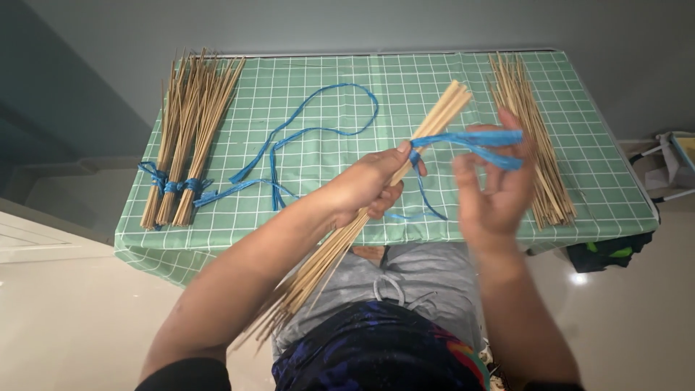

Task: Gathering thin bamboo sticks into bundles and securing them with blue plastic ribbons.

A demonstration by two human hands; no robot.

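Bamboo-coloured thin sticks fill the head view, gathered into a long bundle (pixel 362 217) that runs slantwise from low over the person's lap up to its squared-off top end above the table. The left hand (pixel 369 185) reaches in from the lower left with the forearm raised, its fingers wrapped and pressed together round the bundle a little above its middle, thumb lying up along the sticks. The right hand (pixel 492 185) stands upright just to the right, palm turned toward the bundle, fingers partly spread and blurred; its upper fingers pinch a blue plastic ribbon (pixel 470 139). This ribbon stretches flat from the right hand's fingertips across to the bundle, where it wraps the sticks right at the left thumb, and a thinner tail hangs down in a loop below the hands.

Beneath lies a table under a green cloth (pixel 326 108) checked with white lines. At its left end rest three tied stick bundles (pixel 190 123), side by side, each bound near the lower end with blue ribbon. A loose blue ribbon (pixel 311 130) curls over the middle of the cloth. Along the right side, behind the right hand, lies a heap of untied sticks (pixel 528 123).
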